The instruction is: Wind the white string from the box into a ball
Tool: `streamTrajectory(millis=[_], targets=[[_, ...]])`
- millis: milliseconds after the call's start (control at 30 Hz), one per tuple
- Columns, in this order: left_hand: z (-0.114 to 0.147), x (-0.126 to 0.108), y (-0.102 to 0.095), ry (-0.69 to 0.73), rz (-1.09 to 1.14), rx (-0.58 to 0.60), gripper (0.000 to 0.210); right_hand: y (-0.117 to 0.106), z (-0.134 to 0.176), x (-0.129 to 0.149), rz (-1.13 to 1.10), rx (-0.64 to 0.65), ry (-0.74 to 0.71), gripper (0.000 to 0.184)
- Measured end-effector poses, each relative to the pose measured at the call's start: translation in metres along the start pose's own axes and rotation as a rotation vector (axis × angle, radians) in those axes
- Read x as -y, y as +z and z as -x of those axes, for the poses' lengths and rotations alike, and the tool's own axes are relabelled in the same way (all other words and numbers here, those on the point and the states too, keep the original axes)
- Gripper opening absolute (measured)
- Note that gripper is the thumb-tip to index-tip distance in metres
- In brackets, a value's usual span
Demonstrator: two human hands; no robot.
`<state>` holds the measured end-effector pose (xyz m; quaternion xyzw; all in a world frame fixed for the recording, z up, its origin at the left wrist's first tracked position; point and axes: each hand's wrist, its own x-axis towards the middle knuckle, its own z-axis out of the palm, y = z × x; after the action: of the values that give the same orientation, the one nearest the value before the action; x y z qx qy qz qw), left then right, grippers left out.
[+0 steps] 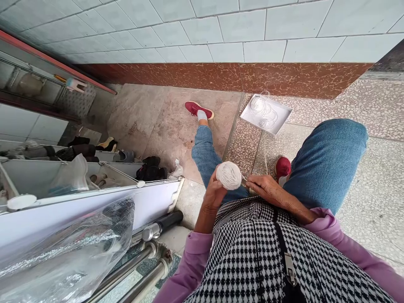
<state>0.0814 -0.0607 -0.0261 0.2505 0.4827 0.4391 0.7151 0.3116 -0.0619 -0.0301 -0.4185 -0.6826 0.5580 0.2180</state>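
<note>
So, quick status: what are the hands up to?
Left hand cradles white yarn ball. Right hand beside it, pinching the strand. White tray on floor ahead, nothing blocking.

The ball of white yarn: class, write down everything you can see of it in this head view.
The round ball of white yarn looks like soft thread wound in tight crossing layers, cream-white and clean. It sits above the person's lap, between the knees in blue jeans. The left hand cups it from below and behind. The right hand lies just beside it, fingertips close to its right edge, seemingly pinching a strand; the strand itself is too thin to follow.
</note>
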Motion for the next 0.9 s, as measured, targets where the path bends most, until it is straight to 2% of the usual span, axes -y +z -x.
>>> streamTrajectory(millis=[133,233,300,400,467,667,733,900], targets=[[-0.012,0.012,0.000,0.076,-0.170,-0.122,0.070,0.008,0.003,0.015,0.105,0.138,-0.027,0.033],[-0.013,0.023,0.002,0.107,-0.359,-0.141,0.066,0.004,0.005,0.021,0.065,0.152,-0.079,0.034],[-0.009,0.026,0.002,0.044,-0.369,-0.026,0.067,-0.002,0.005,0.021,-0.017,0.079,-0.081,0.036],[0.001,0.022,-0.001,-0.121,-0.233,0.233,0.071,-0.012,0.004,0.016,-0.162,-0.103,-0.016,0.041],[0.006,0.019,-0.002,-0.174,-0.153,0.302,0.073,-0.015,0.003,0.011,-0.218,-0.176,0.017,0.044],[0.022,0.027,0.007,-0.256,0.041,0.320,0.082,-0.009,0.001,-0.001,-0.204,-0.196,0.062,0.050],[0.028,0.033,0.012,-0.254,0.038,0.318,0.086,-0.006,0.000,-0.004,-0.187,-0.200,0.073,0.050],[0.031,0.041,0.020,-0.234,-0.089,0.159,0.076,-0.007,-0.003,-0.011,-0.165,-0.198,0.064,0.051]])
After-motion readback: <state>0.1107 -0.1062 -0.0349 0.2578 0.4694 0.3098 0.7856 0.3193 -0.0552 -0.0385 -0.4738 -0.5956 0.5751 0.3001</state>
